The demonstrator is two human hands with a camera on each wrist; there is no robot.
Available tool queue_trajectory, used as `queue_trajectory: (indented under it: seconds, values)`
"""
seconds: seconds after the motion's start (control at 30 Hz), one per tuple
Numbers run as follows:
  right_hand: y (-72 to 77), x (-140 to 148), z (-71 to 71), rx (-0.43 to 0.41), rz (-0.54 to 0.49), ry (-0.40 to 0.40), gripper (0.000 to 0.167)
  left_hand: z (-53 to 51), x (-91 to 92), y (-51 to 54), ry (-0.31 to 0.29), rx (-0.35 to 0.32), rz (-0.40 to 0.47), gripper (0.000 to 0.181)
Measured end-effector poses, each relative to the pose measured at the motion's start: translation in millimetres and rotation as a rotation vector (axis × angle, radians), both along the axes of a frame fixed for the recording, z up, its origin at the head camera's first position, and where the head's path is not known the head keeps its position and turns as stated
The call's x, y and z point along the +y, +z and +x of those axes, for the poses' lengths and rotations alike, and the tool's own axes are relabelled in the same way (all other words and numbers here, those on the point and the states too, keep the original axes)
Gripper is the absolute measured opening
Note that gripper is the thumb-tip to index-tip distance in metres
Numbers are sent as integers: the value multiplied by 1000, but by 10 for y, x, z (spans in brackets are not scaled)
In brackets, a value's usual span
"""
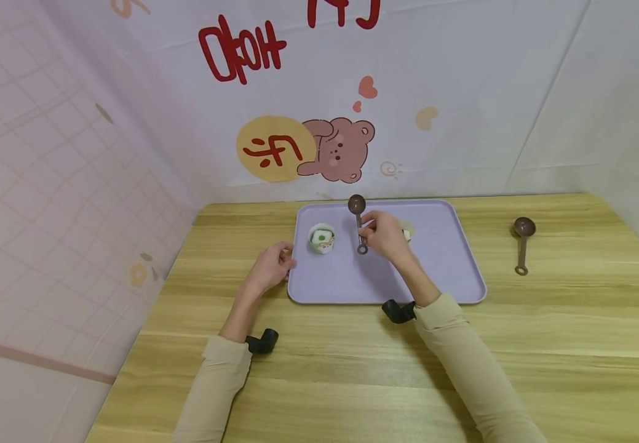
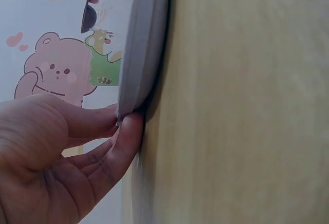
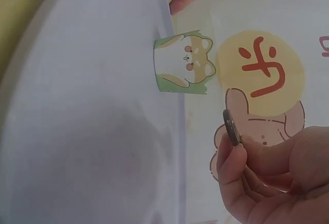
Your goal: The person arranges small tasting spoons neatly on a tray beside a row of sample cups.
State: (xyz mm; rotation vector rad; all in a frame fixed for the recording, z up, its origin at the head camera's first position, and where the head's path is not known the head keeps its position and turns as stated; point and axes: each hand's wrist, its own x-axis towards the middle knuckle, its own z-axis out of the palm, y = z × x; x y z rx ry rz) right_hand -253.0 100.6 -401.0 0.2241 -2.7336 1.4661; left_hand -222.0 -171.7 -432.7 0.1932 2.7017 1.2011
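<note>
My right hand (image 1: 384, 235) pinches the handle of a brown measuring spoon (image 1: 357, 204) above the lilac tray (image 1: 330, 283). In the head view its round bowl points toward the back wall, and its ringed handle end points toward me. My left hand (image 1: 268, 267) grips the tray's left rim; in the left wrist view the thumb lies on the rim and a finger is under it. A small paper cup (image 1: 323, 247) with a dog-face print stands on the tray's left side. Behind the right hand, another cup (image 1: 406, 234) is mostly hidden.
A second brown measuring spoon (image 1: 524, 226) lies on the wood-grain table (image 1: 352, 369), right of the tray. White cloth walls (image 1: 463, 92) with cartoon prints rise behind the table and at its sides.
</note>
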Motion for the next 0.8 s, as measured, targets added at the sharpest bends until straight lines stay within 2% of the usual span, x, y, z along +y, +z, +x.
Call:
queue_trajectory:
  seconds: [0.27, 0.6, 0.8]
  values:
    - [-77, -31, -53, -53, 33, 14, 17, 1, 3, 7, 1, -1, -2, 40]
    - [-169, -62, -117, -142, 17, 30, 14, -2, 4, 9, 0, -8, 4, 40]
    - [-186, -102, -150, -168, 67, 44, 15, -11, -5, 6, -6, -7, 7, 40]
